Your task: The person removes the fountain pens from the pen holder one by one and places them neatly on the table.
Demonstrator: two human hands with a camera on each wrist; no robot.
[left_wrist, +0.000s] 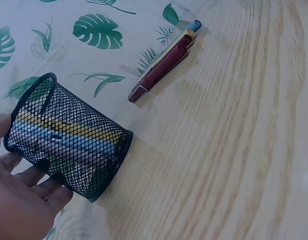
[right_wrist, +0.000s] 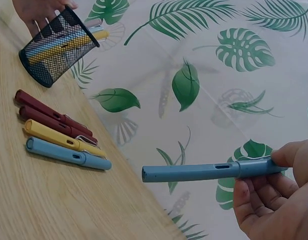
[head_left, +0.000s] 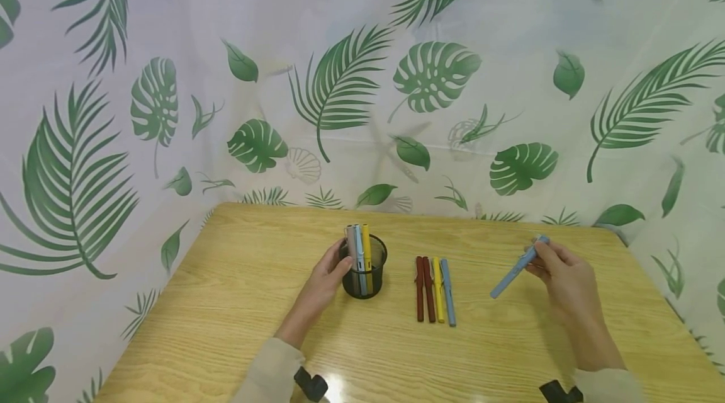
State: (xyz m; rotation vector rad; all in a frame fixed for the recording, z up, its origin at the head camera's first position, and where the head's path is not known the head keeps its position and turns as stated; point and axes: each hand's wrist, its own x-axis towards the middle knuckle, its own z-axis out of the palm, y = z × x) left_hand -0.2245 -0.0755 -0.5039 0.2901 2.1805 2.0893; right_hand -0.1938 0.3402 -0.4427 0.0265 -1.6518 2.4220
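My left hand (head_left: pixel 324 275) grips a black mesh pen cup (head_left: pixel 363 286) from its left side, thumb near the rim. Inside the cup stand a grey pen (head_left: pixel 350 240), a light blue pen (head_left: pixel 359 249) and a yellow pen (head_left: pixel 367 247). Over the table at the right, my right hand (head_left: pixel 566 277) pinches a blue pen (right_wrist: pixel 194 172) by its cap end, with the barrel pointing down-left. Between the hands lie two dark red pens (head_left: pixel 424 289), a yellow pen (head_left: pixel 438 289) and another blue pen (head_left: pixel 448 293), side by side.
The wooden table (head_left: pixel 226 289) runs back to a white cloth (head_left: pixel 362 164) printed with green leaves, which also hangs along the left and right sides. A black wrist mount (head_left: pixel 311 384) sits at the left sleeve and another mount (head_left: pixel 559 391) at the right.
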